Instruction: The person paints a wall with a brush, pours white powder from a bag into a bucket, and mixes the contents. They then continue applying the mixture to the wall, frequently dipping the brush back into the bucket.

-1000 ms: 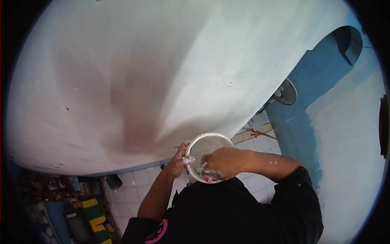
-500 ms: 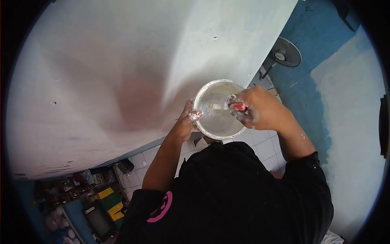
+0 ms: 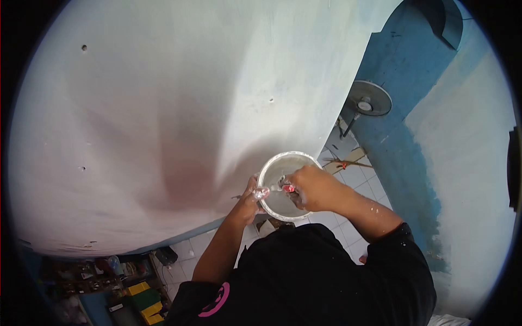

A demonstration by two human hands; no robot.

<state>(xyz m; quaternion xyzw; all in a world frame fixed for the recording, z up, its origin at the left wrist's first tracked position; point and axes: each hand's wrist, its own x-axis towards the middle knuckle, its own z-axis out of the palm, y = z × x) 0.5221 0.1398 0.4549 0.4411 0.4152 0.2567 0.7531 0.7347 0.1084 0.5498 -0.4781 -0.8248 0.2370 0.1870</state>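
Observation:
My left hand (image 3: 253,200) is closed on the left rim of a round, whitish bucket (image 3: 275,216), its thumb over the edge and its fingers outside. White paint smears both hands. Above the bucket's mouth my right hand (image 3: 309,187) grips a paintbrush (image 3: 288,188) by its red and white handle. The bristles are hidden by the hand and the bucket. Flecks of white dot my right forearm.
A pale wall (image 3: 163,108) with small holes stands close in front. To the right are a standing fan (image 3: 370,99) and a partly painted blue wall (image 3: 397,146). Cluttered shelves (image 3: 92,280) are at lower left, above white floor tiles (image 3: 187,250).
The bucket and both hands appear lower in view as the camera tilts up. My right hand has moved further over the bucket, with the paintbrush deeper in it.

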